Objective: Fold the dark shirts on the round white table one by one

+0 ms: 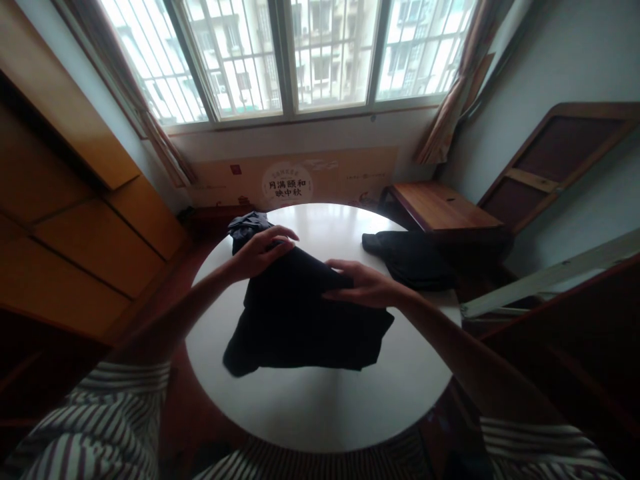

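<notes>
A black garment hangs over the near half of a round white table, its exact kind too dark to make out. My left hand grips the garment's upper left edge, thumb and fingers closing toward each other. On its right upper edge, my right hand pinches the cloth between thumb and fingers. The garment's lower part spreads downward in loose folds. Behind my left hand lies a crumpled dark cloth. A flat, folded black garment rests at the table's right side.
Beyond the table on the right stands a low wooden table. Orange-brown cabinets line the left wall. A long printed box sits under the barred window. A pale rail slants in from the right.
</notes>
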A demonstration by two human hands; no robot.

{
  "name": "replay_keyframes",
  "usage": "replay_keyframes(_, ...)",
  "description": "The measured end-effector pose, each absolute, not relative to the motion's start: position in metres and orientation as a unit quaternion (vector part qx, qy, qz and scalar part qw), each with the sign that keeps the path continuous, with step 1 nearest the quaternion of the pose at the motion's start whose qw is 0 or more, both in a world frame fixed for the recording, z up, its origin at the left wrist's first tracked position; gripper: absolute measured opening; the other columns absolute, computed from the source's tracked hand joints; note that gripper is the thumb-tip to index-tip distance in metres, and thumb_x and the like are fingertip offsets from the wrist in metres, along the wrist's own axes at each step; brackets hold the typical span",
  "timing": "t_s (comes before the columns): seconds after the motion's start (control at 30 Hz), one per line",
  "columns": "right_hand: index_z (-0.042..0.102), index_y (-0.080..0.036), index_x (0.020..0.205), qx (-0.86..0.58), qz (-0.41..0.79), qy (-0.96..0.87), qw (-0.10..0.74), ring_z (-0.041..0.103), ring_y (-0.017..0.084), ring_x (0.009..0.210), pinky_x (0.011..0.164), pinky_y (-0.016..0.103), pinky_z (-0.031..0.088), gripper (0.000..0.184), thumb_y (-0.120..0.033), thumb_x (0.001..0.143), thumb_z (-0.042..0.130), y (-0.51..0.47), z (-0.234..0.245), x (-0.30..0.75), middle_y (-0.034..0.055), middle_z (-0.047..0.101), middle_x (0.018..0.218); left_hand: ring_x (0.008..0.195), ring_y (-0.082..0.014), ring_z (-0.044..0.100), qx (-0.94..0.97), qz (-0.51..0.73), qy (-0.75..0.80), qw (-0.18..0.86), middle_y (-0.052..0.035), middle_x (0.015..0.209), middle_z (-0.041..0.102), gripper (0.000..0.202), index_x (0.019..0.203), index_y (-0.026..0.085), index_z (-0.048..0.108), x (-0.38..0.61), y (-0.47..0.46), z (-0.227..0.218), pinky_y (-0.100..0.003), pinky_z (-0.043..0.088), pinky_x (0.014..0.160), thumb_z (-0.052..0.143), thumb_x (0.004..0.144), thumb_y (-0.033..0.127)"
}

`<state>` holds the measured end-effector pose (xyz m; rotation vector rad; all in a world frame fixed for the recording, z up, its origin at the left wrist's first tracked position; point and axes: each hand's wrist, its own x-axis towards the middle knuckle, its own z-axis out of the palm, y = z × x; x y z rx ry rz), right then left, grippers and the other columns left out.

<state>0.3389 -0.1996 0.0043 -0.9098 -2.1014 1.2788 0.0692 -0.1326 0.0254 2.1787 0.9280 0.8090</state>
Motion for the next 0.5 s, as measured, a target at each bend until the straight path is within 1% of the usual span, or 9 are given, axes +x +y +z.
replay_keyframes(0.07, 0.059, -0.02, 0.117, -0.334, 0.575, -0.708, 0.238, 0.069, 0.018, 0.08, 0.065, 0.026, 0.056, 0.045, -0.039, 0.079, 0.073, -0.185, 0.008, 0.347, 0.0036, 0.072, 0.098, 0.086, -0.0195, 0.066, 0.789, 0.297, 0.357, 0.402, -0.0066, 0.1, 0.07, 0.046, 0.115, 0.016, 0.062, 0.076, -0.113, 0.019, -0.027, 0.052, 0.071, 0.06, 0.088, 0.054)
replay_keyframes(0.1, 0.059, -0.02, 0.119, -0.348, 0.603, -0.681, 0.224, 0.069, 0.019, 0.079, 0.063, 0.027, 0.056, 0.048, -0.041, 0.078, 0.074, -0.176, 0.004, 0.35, 0.004, 0.072, 0.099, 0.08, -0.0185, 0.066, 0.77, 0.292, 0.364, 0.436, -0.007, 0.096, 0.071, 0.05, 0.114, 0.015, 0.063, 0.078, -0.104, 0.009, -0.025, 0.05, 0.066, 0.062, 0.085, 0.056)
replay_keyframes(0.17, 0.06, -0.02, 0.119, -0.382, 0.603, -0.67, 0.204, 0.069, 0.019, 0.074, 0.06, 0.027, 0.056, 0.052, -0.042, 0.076, 0.076, -0.16, -0.017, 0.355, 0.0046, 0.073, 0.095, 0.074, -0.0179, 0.065, 0.74, 0.282, 0.385, 0.475, -0.0081, 0.09, 0.072, 0.056, 0.11, 0.013, 0.065, 0.081, -0.09, -0.022, -0.025, 0.048, 0.062, 0.067, 0.078, 0.06)
replay_keyframes(0.2, 0.062, -0.018, 0.118, -0.399, 0.577, -0.684, 0.201, 0.069, 0.018, 0.072, 0.06, 0.026, 0.055, 0.05, -0.041, 0.075, 0.077, -0.153, -0.03, 0.357, 0.0049, 0.073, 0.093, 0.074, -0.0184, 0.066, 0.732, 0.276, 0.398, 0.479, -0.0088, 0.088, 0.072, 0.058, 0.107, 0.013, 0.066, 0.081, -0.086, -0.039, -0.025, 0.049, 0.063, 0.068, 0.076, 0.061)
replay_keyframes(0.27, 0.064, -0.016, 0.116, -0.433, 0.488, -0.73, 0.204, 0.068, 0.018, 0.072, 0.063, 0.026, 0.053, 0.043, -0.034, 0.078, 0.073, -0.144, -0.059, 0.359, 0.006, 0.073, 0.091, 0.077, -0.0203, 0.067, 0.733, 0.261, 0.427, 0.461, -0.0099, 0.088, 0.073, 0.058, 0.1, 0.013, 0.069, 0.079, -0.082, -0.07, -0.027, 0.05, 0.065, 0.067, 0.074, 0.065)
replay_keyframes(0.33, 0.063, -0.015, 0.12, -0.454, 0.375, -0.782, 0.202, 0.069, 0.019, 0.081, 0.071, 0.028, 0.053, 0.039, -0.025, 0.082, 0.067, -0.142, -0.082, 0.36, 0.008, 0.072, 0.097, 0.082, -0.0226, 0.068, 0.753, 0.247, 0.443, 0.419, -0.0101, 0.09, 0.073, 0.057, 0.097, 0.014, 0.071, 0.076, -0.083, -0.089, -0.03, 0.052, 0.07, 0.062, 0.076, 0.067)
replay_keyframes(0.43, 0.057, -0.017, 0.131, -0.462, 0.21, -0.844, 0.174, 0.065, 0.022, 0.103, 0.087, 0.032, 0.049, 0.046, -0.01, 0.086, 0.053, -0.152, -0.097, 0.357, 0.012, 0.068, 0.115, 0.1, -0.026, 0.066, 0.812, 0.247, 0.413, 0.331, -0.0107, 0.107, 0.073, 0.051, 0.103, 0.017, 0.072, 0.071, -0.093, -0.089, -0.035, 0.052, 0.086, 0.06, 0.081, 0.062)
replay_keyframes(0.5, 0.057, -0.017, 0.132, -0.47, 0.117, -0.864, 0.136, 0.062, 0.025, 0.108, 0.091, 0.036, 0.047, 0.049, -0.005, 0.085, 0.048, -0.162, -0.095, 0.352, 0.0142, 0.064, 0.121, 0.109, -0.0256, 0.064, 0.843, 0.237, 0.375, 0.303, -0.0101, 0.116, 0.07, 0.047, 0.107, 0.019, 0.072, 0.071, -0.107, -0.076, -0.036, 0.049, 0.095, 0.05, 0.091, 0.057)
